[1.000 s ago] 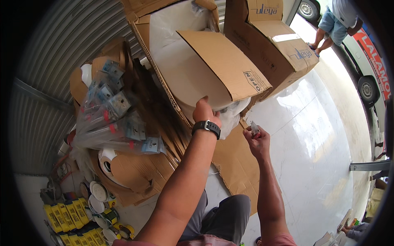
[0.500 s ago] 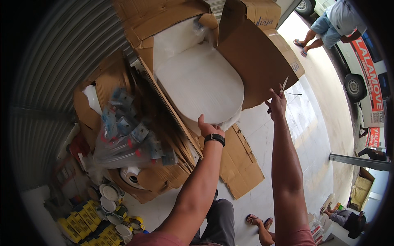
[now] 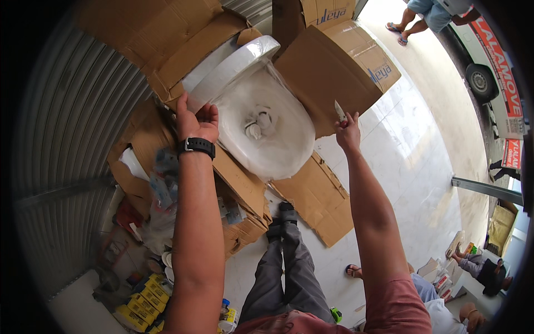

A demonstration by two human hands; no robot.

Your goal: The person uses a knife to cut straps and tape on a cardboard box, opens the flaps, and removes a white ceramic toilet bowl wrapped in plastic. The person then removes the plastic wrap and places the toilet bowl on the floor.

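A white toilet bowl [image 3: 297, 131] sits in an opened cardboard carton, with clear plastic film around parts of it. Its white lid [image 3: 236, 64] stands raised at the back, and small fittings [image 3: 258, 124] lie inside the bowl. My left hand [image 3: 196, 121], with a black watch at the wrist, is beside the lid's left end; its fingers are apart and partly curled, holding nothing. Whether a fingertip touches the lid, I cannot tell. Out to the right of the bowl, my right hand [image 3: 349, 132] grips a small knife [image 3: 339, 111], its pointed blade upward and some red at the handle.
Carton flaps [image 3: 328, 72] spread right of the toilet; a flat cardboard piece [image 3: 320, 203] lies on the tiled floor. To the left are bagged parts [image 3: 162, 181], yellow packs [image 3: 146, 300] and a corrugated metal shutter [image 3: 67, 128]. Another person [image 3: 428, 16] stands at upper right near a van.
The lid has swung up, uncovering the bowl. My left hand has moved from the toilet's front edge to its left side. My right hand, still with the knife, has shifted left.
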